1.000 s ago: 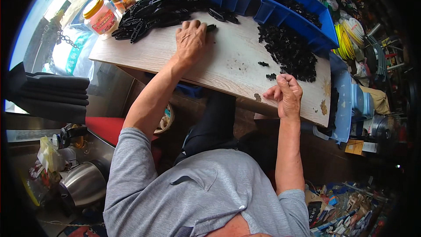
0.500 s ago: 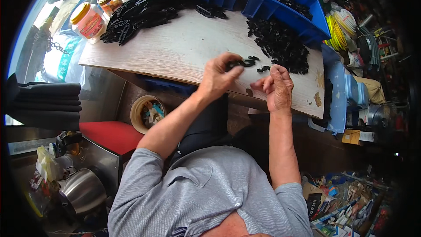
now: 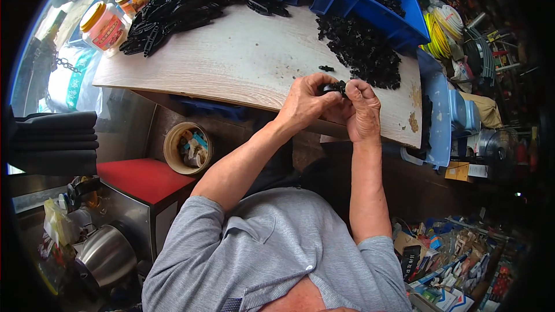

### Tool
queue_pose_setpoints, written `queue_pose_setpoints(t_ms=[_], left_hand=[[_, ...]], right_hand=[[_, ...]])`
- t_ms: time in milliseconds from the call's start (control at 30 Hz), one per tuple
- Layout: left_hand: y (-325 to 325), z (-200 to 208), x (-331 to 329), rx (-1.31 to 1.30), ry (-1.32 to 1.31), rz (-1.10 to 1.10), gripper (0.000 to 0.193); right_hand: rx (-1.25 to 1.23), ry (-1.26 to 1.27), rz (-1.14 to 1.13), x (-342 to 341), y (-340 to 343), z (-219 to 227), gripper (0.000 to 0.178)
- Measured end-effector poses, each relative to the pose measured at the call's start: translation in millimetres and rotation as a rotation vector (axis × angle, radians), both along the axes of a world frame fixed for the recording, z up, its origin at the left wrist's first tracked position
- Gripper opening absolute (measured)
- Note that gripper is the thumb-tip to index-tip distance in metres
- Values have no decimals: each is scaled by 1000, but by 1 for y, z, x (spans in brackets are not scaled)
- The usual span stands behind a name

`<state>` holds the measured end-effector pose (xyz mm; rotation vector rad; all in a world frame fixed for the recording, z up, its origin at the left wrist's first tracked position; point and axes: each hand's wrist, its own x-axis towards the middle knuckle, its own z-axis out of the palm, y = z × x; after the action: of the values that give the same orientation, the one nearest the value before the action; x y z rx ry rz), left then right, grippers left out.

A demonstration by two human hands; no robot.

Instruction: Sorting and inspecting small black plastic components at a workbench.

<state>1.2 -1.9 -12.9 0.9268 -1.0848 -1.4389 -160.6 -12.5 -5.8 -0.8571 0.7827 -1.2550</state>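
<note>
Over the front edge of the table, my left hand (image 3: 308,101) is closed on a black plastic part (image 3: 331,88), mostly covered by the fingers. My right hand (image 3: 363,110) meets it from the right, thumb and fingers pinched at the end of the same part; whether a separate small piece sits in that pinch is hidden. One small black piece (image 3: 326,69) lies alone on the table just beyond my hands. A heap of small black pieces (image 3: 364,52) spreads behind my right hand. Long black plastic parts (image 3: 173,17) are piled at the far left.
The pale wooden table (image 3: 243,52) has blue bins (image 3: 370,11) along its back. Jars (image 3: 104,26) with lids stand at the left end. Below are a round waste bucket (image 3: 188,149) and a red-topped cabinet (image 3: 144,179). A light-blue crate (image 3: 439,115) adjoins the right side.
My left hand has moved right with the black part, and my right hand has closed in, so both now meet at it. The view has shifted slightly.
</note>
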Motion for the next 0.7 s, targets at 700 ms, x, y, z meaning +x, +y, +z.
queue_pose_setpoints(t_ms=[700], left_hand=[[5, 8, -1, 176, 221, 133, 11]], right_hand=[[125, 401, 32, 14, 1, 21, 27]])
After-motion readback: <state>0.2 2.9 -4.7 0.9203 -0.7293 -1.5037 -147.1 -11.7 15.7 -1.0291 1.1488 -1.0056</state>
